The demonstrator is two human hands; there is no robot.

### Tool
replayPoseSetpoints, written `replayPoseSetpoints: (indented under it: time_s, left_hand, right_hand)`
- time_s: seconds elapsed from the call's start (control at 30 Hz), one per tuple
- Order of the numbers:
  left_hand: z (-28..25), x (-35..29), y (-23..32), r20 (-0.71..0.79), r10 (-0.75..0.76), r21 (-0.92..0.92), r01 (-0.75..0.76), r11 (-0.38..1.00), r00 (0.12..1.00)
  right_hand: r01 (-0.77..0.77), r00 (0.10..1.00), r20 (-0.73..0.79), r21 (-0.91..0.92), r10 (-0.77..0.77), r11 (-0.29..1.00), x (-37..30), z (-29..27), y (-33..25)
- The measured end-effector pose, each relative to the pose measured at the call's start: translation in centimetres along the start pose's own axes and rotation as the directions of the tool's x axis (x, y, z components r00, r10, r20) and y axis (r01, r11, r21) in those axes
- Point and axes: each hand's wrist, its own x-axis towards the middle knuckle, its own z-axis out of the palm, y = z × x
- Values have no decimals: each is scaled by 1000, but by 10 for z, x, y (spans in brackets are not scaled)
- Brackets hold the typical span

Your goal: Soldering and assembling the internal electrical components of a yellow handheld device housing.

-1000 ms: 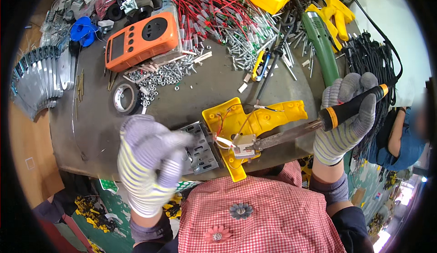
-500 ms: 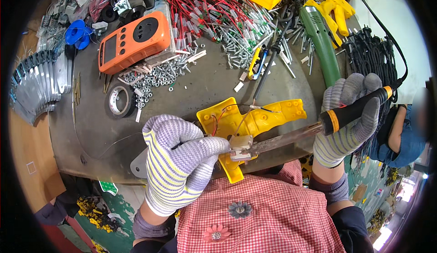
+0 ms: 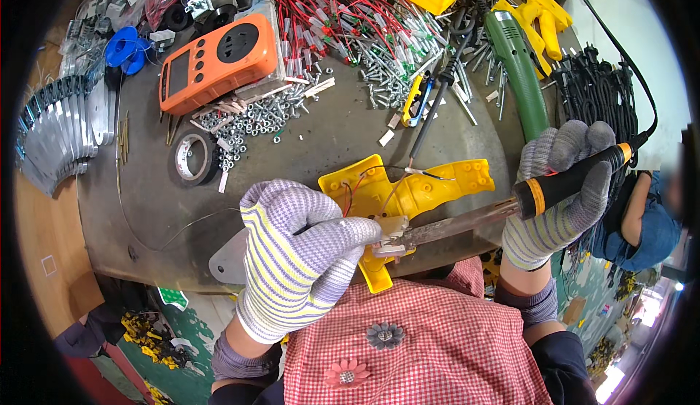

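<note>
In my gloved right hand (image 3: pixel 536 237) is a soldering iron (image 3: pixel 467 223), gripped by its black handle with orange bands. Its long brownish shaft slants down to the left. The iron's tip meets a small pale, boxy part (image 3: pixel 394 227) with metal tabs. My gloved left hand (image 3: pixel 295 259) pinches that part between thumb and fingers, which hide its left end. Beneath lies a yellow plastic housing half (image 3: pixel 456 177), shaped like a tool's shell, with thin red, black and white wires in it. A dark cord (image 3: pixel 430 121) runs to the shell from the back.
An orange socket meter (image 3: pixel 197 69), nuts and bolts (image 3: pixel 255 117), black tape (image 3: pixel 195 157) and red-wired parts (image 3: pixel 321 11) cover the back. Blue-yellow cutters (image 3: pixel 415 102) and a green-handled tool (image 3: pixel 518 77) lie right of centre. Metal plates (image 3: pixel 62 135) stand left; another person (image 3: pixel 638 223) is at right.
My left hand and the pale part have shifted slightly to the right. The iron's tip stays against the part, and my right hand has barely moved.
</note>
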Motion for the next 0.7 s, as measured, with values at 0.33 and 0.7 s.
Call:
replayPoseSetpoints:
  time_s: [0.33,0.7]
  left_hand:
    - [-16,48,-1,16,120,126,-121,985,993]
    - [-13,62,2,155,213,81,-227,970,965]
  right_hand:
    - [24,1000,19,-13,-24,1000,-4,2,-1]
    - [68,995,-68,-32,-70,997,-4,2,4]
